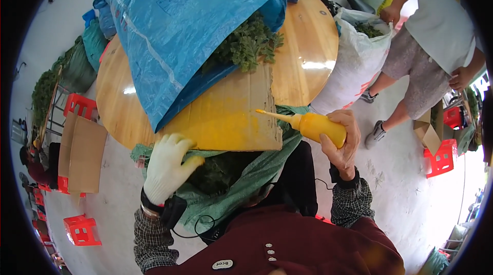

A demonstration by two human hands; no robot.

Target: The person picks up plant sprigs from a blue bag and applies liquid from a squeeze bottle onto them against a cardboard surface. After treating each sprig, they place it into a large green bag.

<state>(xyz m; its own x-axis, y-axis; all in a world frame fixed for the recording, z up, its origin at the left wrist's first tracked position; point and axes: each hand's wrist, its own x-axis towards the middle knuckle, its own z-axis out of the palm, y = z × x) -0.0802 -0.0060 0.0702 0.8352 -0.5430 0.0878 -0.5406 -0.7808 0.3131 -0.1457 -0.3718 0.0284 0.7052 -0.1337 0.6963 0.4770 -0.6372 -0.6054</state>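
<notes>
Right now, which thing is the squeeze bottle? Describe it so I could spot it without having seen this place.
Start at the round wooden table with the big blue sack lying on it. At its near edge lies a yellow-stained cardboard sheet; just right of that, the bare right hand grips the squeeze bottle. It is the only solid yellow plastic thing here, with a long thin nozzle pointing left at the cardboard.

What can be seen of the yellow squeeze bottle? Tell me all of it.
The yellow squeeze bottle looks like soft plastic, with a long tapered nozzle. It lies nearly level, its nozzle tip pointing left and reaching the edge of the yellow-stained cardboard sheet. The bare right hand grips its body from behind, fingers wrapped over it. Its base is hidden by the hand.
</notes>
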